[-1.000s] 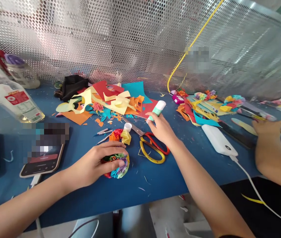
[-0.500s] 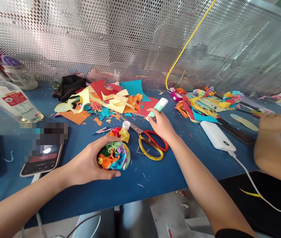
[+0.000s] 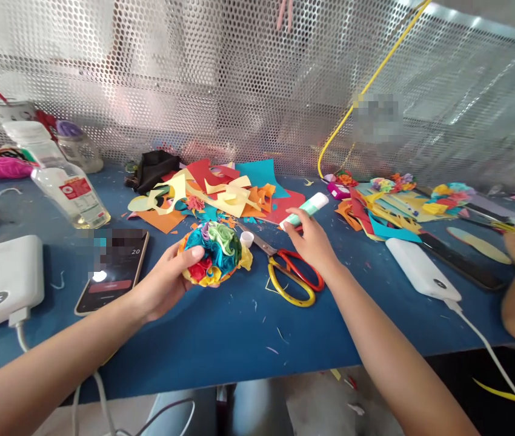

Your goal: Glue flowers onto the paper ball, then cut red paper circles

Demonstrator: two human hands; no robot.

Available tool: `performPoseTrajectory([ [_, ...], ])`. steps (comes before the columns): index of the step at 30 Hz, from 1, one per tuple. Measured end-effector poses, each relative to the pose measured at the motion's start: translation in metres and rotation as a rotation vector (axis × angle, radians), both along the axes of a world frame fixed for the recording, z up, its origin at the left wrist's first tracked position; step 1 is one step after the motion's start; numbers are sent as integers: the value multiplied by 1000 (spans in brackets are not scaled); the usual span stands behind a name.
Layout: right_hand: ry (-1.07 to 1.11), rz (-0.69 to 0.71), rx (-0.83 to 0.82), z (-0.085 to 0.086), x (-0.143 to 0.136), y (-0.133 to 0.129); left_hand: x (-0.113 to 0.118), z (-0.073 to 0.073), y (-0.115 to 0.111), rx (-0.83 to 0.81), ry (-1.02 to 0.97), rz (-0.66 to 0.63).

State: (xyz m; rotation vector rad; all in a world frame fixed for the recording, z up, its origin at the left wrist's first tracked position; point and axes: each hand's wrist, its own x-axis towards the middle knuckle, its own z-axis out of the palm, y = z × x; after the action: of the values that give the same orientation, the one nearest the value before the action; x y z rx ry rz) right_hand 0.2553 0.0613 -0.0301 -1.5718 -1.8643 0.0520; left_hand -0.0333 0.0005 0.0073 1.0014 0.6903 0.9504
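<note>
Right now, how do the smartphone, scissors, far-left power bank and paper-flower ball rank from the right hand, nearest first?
1. Scissors, just below the right hand in view
2. Paper-flower ball, in the left hand
3. Smartphone, farther left
4. Power bank, far left

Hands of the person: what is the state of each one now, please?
Left hand: closed, holding the colorful ruffled ball.
Right hand: closed, holding the green-and-white tube.

A bottle (image 3: 74, 192) stands near what looks like pink yarn (image 3: 0, 168).
</note>
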Motion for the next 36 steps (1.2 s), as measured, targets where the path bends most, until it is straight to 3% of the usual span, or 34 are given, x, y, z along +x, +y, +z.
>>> performPoseTrajectory([
  [4,19,0,1,0,0,0,-3,0,-1,-94,-139,-111],
  [8,36,7,2,1,-1,-1,-5,0,-3,-79,-152,-188],
  [16,98,51,30,1,-5,-5,-1,4,-4,-12,3,-67],
  [18,213,145,121,6,-14,-12,0,3,-4,6,20,-61],
  [22,626,482,294,20,-54,-41,4,4,-8,-20,94,-62],
  [25,772,637,181,27,-85,-64,9,3,-11,-40,158,-59],
  [30,798,660,-135,23,-98,-78,12,1,-14,-55,189,-59],
  [36,754,720,-146,26,-91,-79,10,1,-13,-144,80,-194],
])
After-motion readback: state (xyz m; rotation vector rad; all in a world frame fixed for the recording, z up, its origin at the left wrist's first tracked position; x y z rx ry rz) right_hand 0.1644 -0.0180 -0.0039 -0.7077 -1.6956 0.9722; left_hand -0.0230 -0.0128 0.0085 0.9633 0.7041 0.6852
